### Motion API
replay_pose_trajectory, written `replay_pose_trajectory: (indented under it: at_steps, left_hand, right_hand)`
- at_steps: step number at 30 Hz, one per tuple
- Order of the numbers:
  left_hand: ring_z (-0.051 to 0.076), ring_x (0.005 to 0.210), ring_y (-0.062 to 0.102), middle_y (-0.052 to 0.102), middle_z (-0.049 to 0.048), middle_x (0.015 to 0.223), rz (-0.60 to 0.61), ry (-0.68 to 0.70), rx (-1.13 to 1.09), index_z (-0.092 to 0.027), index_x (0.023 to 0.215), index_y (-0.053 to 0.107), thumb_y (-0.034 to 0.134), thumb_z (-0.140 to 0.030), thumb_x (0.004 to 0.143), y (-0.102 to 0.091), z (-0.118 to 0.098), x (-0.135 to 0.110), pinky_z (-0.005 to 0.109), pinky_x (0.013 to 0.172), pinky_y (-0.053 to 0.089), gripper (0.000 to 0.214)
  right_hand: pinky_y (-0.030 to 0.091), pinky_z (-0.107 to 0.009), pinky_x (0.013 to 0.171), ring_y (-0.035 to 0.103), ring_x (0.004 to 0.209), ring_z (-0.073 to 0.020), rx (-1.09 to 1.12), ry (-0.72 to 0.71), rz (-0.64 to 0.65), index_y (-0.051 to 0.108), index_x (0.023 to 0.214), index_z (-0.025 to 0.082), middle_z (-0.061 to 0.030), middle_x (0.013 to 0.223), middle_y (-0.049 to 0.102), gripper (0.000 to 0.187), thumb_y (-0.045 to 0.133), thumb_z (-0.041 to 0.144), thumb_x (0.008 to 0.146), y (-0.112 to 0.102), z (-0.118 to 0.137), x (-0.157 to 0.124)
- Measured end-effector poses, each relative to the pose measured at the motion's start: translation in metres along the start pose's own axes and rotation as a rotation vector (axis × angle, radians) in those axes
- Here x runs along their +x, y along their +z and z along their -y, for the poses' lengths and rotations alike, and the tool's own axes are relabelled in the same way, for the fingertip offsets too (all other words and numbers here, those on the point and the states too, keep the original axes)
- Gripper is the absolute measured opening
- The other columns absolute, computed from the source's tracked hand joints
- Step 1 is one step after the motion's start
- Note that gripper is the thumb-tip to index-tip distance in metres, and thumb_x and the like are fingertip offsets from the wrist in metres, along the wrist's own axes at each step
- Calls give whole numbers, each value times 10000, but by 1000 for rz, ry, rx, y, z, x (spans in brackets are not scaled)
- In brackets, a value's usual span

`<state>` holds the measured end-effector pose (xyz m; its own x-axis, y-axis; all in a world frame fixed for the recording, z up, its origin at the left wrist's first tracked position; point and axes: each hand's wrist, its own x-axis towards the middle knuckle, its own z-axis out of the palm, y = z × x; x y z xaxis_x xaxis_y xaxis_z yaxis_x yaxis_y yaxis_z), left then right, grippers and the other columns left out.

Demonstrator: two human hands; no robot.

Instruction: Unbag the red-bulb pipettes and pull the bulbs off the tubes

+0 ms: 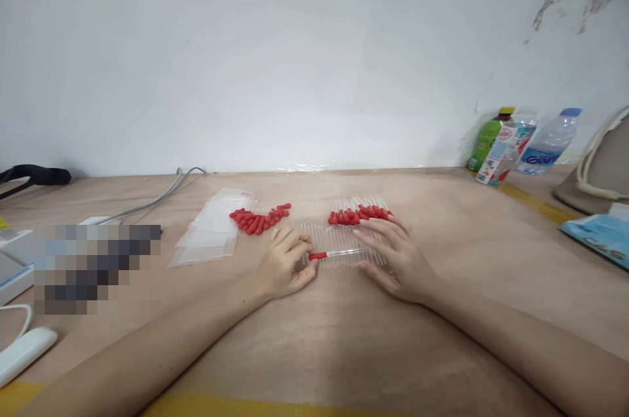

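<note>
My left hand pinches a red rubber dropper bulb between thumb and fingers. A clear glass tube extends from the bulb to the right, lying across a row of similar clear tubes on the table. At the right end of that row is my right hand, its thumb and fingers apart around the tubes. Behind the row lie several droppers with red bulbs, their clear stems pointing to the wall. A heap of loose red bulbs sits behind and left of my left hand.
Clear plastic bags lie left of the loose bulbs. A grey cable and a white power strip are at the far left. Bottles, a carton and a blue tissue pack stand or lie on the right.
</note>
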<state>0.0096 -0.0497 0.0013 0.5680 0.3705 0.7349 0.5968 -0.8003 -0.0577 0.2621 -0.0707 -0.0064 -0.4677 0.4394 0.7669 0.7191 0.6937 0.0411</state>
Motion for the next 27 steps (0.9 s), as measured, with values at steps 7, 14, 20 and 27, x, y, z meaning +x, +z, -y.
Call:
replay_pose_trajectory:
  at_steps: [7,14,20,27]
  left_hand:
    - [156,723,509,610,39,803,-52,85,-8,-173,781,562,592,-210,718,0,-6,2,317,666,353,79]
    - [206,959,538,639,63,963,50,57,-68,-168,962,565,602,-313,756,4,-13,8,372,854,360,255]
    - [168,921,583,685,7,909,31,134,-43,-193,894,608,558,-259,816,12,-14,8,361,906,351,113]
    - [178,1011,565,688,3,928,97,154,-54,-199,916,612,527,-221,827,8,-17,8,398,993,305,124]
  right_hand:
    - [260,-486,1007,497,1089,-210,38,-55,48,611,1009,213,-56,1091,617,217,511,291,833,14,16,6]
    - [277,-466,1004,534,1024,-183,98,-45,21,642,894,212,-32,995,654,138,524,234,827,17,17,5]
    - [281,-490,1014,545,1030,-196,132,-44,62,615,1012,194,-54,1015,656,224,523,281,828,16,19,5]
    - [409,-382,984,550,1062,-150,313,-142,123,530,1145,160,-77,1100,623,291,427,193,875,27,16,1]
